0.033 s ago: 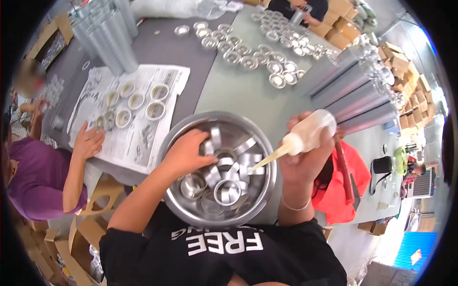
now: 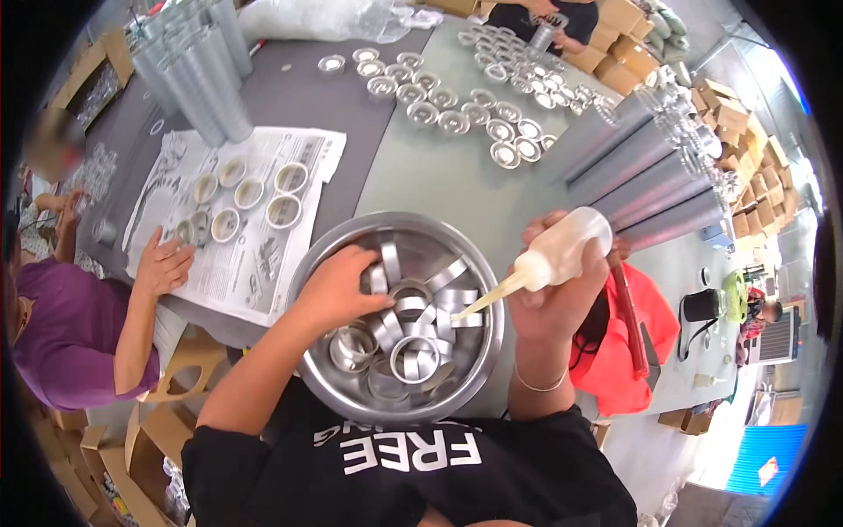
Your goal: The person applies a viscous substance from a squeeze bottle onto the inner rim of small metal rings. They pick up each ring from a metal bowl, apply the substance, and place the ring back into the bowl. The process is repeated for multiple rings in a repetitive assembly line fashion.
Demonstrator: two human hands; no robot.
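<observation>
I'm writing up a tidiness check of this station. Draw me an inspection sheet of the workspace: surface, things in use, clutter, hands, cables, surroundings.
Surface: grey-green table, darker at left; newspaper on the dark part.
Things: steel bowl of loose silver rings; more rings on the newspaper; nozzle bottle.
Clutter: cups and grey tubes on the table; red cloth at right.
Hands: right hand holds the bottle, nozzle over the bowl; left hand among the rings, grip unclear.
Cables: nothing seen.
Surroundings: person in purple at left; boxes piled beyond the table.
</observation>
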